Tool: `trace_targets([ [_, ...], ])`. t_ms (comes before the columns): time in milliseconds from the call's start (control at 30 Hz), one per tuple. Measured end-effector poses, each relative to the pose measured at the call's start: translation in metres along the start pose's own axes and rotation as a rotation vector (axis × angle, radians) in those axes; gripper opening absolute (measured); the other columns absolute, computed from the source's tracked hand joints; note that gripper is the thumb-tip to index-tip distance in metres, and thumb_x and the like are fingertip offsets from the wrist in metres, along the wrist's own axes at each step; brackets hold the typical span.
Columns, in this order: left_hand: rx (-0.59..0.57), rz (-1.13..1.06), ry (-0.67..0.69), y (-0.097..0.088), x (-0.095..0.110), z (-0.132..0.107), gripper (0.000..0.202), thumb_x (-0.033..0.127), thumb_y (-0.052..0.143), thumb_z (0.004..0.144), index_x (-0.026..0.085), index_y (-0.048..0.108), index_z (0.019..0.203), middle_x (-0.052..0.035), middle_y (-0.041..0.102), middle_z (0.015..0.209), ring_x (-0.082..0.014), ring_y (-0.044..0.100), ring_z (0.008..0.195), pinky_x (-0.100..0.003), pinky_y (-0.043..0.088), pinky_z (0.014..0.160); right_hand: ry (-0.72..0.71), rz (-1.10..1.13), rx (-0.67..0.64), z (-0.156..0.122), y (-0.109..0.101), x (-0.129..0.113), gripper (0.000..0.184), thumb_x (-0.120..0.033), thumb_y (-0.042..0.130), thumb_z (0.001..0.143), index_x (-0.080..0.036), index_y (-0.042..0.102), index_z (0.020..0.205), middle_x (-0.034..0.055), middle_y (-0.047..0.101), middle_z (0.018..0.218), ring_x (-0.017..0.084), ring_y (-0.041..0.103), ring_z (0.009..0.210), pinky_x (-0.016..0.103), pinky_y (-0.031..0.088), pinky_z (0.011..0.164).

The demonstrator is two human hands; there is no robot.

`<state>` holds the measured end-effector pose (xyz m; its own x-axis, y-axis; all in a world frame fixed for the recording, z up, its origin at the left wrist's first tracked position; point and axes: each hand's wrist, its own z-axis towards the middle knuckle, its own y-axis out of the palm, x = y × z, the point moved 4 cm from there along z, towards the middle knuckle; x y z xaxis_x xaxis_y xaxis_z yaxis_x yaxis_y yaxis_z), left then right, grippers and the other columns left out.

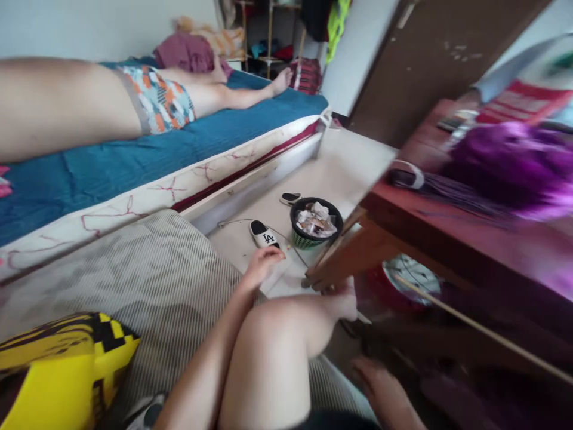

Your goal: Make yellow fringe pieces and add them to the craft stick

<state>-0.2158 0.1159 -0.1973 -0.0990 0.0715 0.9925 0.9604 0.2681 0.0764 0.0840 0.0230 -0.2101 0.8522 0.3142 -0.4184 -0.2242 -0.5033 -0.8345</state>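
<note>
My left hand (263, 266) reaches past my raised knee, above the floor, near a black-and-white slide sandal (264, 234) marked "LA". Its fingers are bent and close together; I cannot make out whether a small thing is between them. Just beyond stands a dark bin (304, 237) with crumpled paper and scraps heaped inside. My right hand (378, 385) is low on the right, beside my leg and below the table, blurred by motion. Its fingers are not clear, and nothing can be made out in it.
A wooden table (385, 206) at right bears a fluffy purple bundle (514, 158) and dark cords (452, 188). Beneath it is a round red-rimmed object (405, 280). Another person (161, 98) lies on the blue bed (250, 119). A yellow-black package (76, 364) rests on my striped mattress (179, 263).
</note>
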Motion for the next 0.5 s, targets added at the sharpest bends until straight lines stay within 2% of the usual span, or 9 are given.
trace_targets([
  [67, 0.021, 0.061, 0.059, 0.001, 0.027, -0.011, 0.005, 0.023, 0.063, 0.060, 0.017, 0.062, 0.059, 0.0008, 0.060, 0.060, -0.0145, 0.053, 0.063, -0.025, 0.039, 0.063, 0.012, 0.112, 0.077, -0.031, -0.005, 0.003, 0.020, -0.026, 0.039, 0.092, -0.017, 0.057, 0.097, 0.0066, 0.058, 0.102, 0.018, 0.055, 0.093, 0.036, 0.045, 0.083],
  [133, 0.029, 0.107, 0.127, 0.007, 0.057, -0.027, 0.005, 0.022, 0.063, 0.060, 0.017, 0.063, 0.060, 0.0011, 0.060, 0.061, -0.0139, 0.051, 0.062, -0.024, 0.038, 0.062, 0.043, 0.268, 0.198, -0.063, -0.016, 0.008, 0.028, -0.026, 0.028, 0.092, -0.017, 0.054, 0.101, 0.0091, 0.057, 0.107, 0.020, 0.050, 0.104, 0.036, 0.038, 0.091],
  [200, 0.023, 0.138, 0.202, 0.020, 0.087, -0.048, 0.007, 0.023, 0.064, 0.061, 0.017, 0.062, 0.059, 0.0019, 0.057, 0.059, -0.0132, 0.049, 0.061, -0.024, 0.037, 0.061, 0.086, 0.457, 0.284, -0.090, -0.025, 0.012, 0.032, -0.032, 0.027, 0.089, -0.018, 0.049, 0.106, 0.0099, 0.057, 0.107, 0.021, 0.051, 0.101, 0.034, 0.039, 0.089],
  [267, -0.003, 0.159, 0.279, 0.040, 0.114, -0.075, 0.009, 0.024, 0.063, 0.064, 0.017, 0.061, 0.059, 0.0022, 0.055, 0.060, -0.0128, 0.049, 0.062, -0.023, 0.037, 0.061, 0.098, 0.620, 0.277, -0.107, -0.027, 0.012, 0.033, -0.037, 0.033, 0.084, -0.017, 0.049, 0.106, 0.0085, 0.060, 0.096, 0.020, 0.057, 0.083, 0.031, 0.045, 0.075],
  [333, -0.055, 0.170, 0.343, 0.066, 0.136, -0.105, 0.011, 0.025, 0.061, 0.067, 0.018, 0.060, 0.059, 0.0017, 0.055, 0.064, -0.0127, 0.049, 0.064, -0.024, 0.037, 0.062, 0.069, 0.686, 0.217, -0.118, -0.024, 0.010, 0.032, -0.036, 0.036, 0.081, -0.016, 0.051, 0.101, 0.0062, 0.062, 0.086, 0.018, 0.058, 0.070, 0.027, 0.047, 0.062],
  [400, -0.128, 0.183, 0.385, 0.094, 0.151, -0.134, 0.011, 0.025, 0.059, 0.069, 0.018, 0.060, 0.061, 0.0010, 0.055, 0.066, -0.0131, 0.050, 0.066, -0.024, 0.037, 0.064, 0.041, 0.727, 0.178, -0.127, -0.019, 0.009, 0.030, -0.033, 0.036, 0.081, -0.015, 0.053, 0.098, 0.0046, 0.061, 0.082, 0.017, 0.058, 0.068, 0.025, 0.046, 0.057],
  [500, -0.264, 0.191, 0.393, 0.132, 0.161, -0.170, 0.011, 0.023, 0.058, 0.071, 0.017, 0.060, 0.062, 0.0002, 0.054, 0.068, -0.0134, 0.050, 0.068, -0.024, 0.038, 0.065, 0.029, 0.735, 0.156, -0.142, -0.012, 0.015, 0.028, -0.030, 0.033, 0.081, -0.015, 0.053, 0.094, 0.0026, 0.061, 0.076, 0.017, 0.058, 0.068, 0.025, 0.045, 0.059],
])
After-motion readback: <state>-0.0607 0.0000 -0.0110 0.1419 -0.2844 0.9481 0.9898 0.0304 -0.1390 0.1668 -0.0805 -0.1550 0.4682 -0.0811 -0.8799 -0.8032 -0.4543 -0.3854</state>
